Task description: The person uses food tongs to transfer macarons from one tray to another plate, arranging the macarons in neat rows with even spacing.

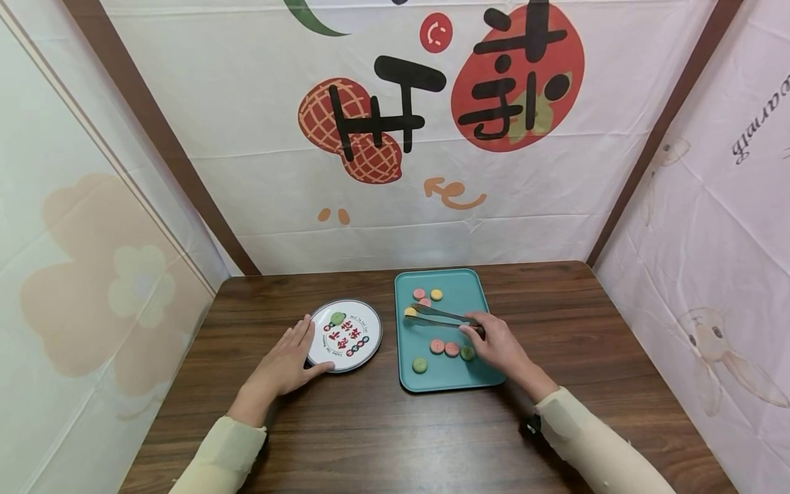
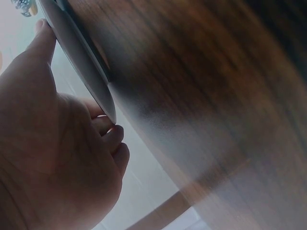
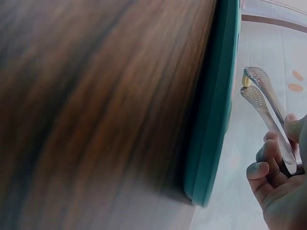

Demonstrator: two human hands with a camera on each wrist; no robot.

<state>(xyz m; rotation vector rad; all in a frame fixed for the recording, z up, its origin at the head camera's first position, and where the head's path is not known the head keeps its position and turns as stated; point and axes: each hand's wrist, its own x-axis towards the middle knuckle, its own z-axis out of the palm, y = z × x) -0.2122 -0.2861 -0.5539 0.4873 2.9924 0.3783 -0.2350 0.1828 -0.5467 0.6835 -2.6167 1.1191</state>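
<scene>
My left hand (image 1: 285, 358) rests at the left side of a round white plate (image 1: 365, 322), fingers along its rim and thumb at the near edge. On the plate, which is printed with red characters, sits a green button-like disc (image 1: 337, 318). My right hand (image 1: 498, 343) grips metal tongs (image 1: 444, 313) above a teal tray (image 1: 407, 381). Their perforated tips are on either side of a yellow disc (image 3: 246, 80) in the right wrist view. Around the tongs on the tray lie pink discs (image 1: 437, 346), another yellow disc (image 1: 436, 295) and green discs (image 1: 420, 365).
The dark wooden table (image 1: 370, 439) holds the plate on the left and the tray to its right, a narrow gap between them. A printed white cloth wall (image 1: 259, 178) stands behind the table, with more cloth on both sides.
</scene>
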